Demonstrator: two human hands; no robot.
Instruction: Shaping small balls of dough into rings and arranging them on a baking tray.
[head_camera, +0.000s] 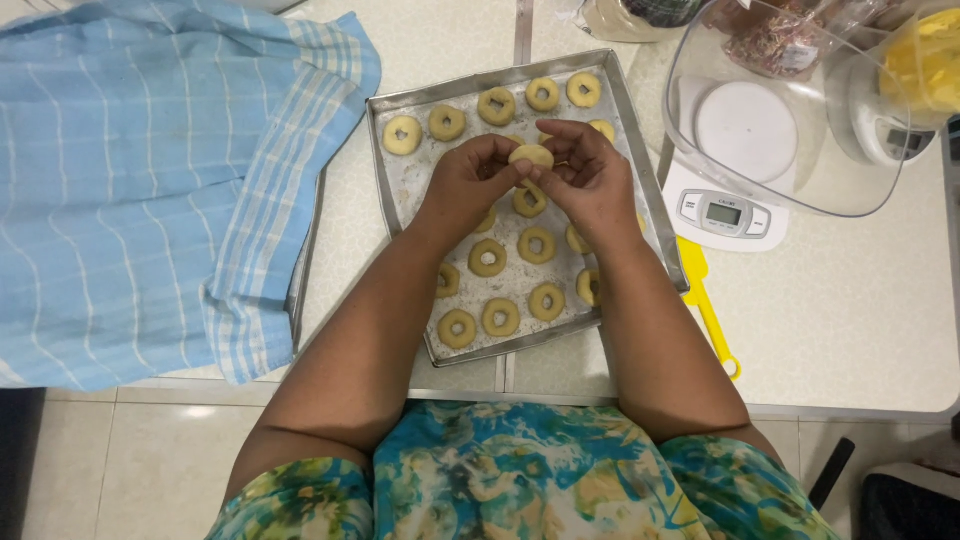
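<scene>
Two hands meet above the middle of the metal baking tray, and between them sits a small pale disc of dough, held clear of the tray. The left hand closes on it from its own side with thumb and fingertips curled round the edge; the right hand does the same from the other side, so the disc is pinched jointly, neither hand nearer than the other. It looks nearly round, lying flat, face up to the camera (no long axis to speak of). Below and around the hands, dough rings lie in rows on the tray, each with a hole in its centre. A blue striped cloth lies well to the left, a kitchen scale and clear bowl to the right.
</scene>
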